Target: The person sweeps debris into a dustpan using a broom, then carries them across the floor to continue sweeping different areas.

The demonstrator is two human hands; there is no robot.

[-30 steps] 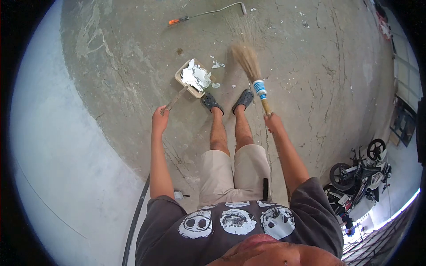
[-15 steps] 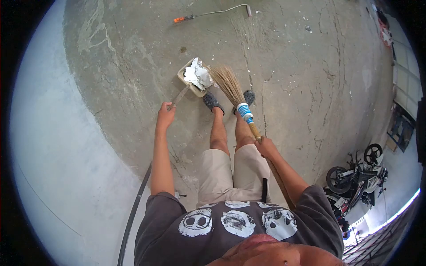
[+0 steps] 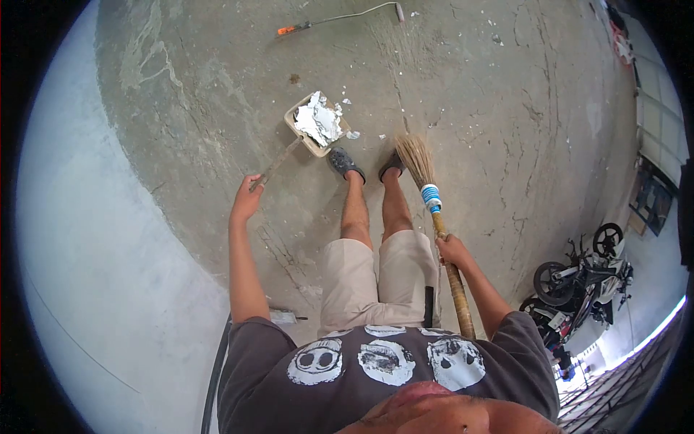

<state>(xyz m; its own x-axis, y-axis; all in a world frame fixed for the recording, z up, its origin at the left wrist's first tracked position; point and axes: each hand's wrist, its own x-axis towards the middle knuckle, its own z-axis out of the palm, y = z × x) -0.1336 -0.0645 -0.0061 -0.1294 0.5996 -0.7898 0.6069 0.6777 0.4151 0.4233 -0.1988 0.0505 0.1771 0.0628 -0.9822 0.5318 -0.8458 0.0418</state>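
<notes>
My left hand (image 3: 246, 197) is closed round the handle of a beige dustpan (image 3: 289, 120), which rests on the concrete floor left of my feet. White flakes (image 3: 318, 119), like peeled paint, are heaped in the pan, and a few small pieces lie beside its right edge. On the other side, my right hand (image 3: 452, 250) grips the wooden handle of a stick broom (image 3: 417, 160) bound with blue and white tape. Its bristles reach the floor just right of my right shoe, apart from the dustpan.
A paint roller (image 3: 340, 17) with an orange handle lies on the floor ahead. Small white bits are scattered over the cracked concrete (image 3: 477, 145). To the left rises a pale wall (image 3: 87, 275). Motorcycles (image 3: 578, 278) stand at the right.
The broom has swung right, away from the dustpan, with my right hand. My left hand has moved slightly left and down, and loose flakes now show beside the pan.
</notes>
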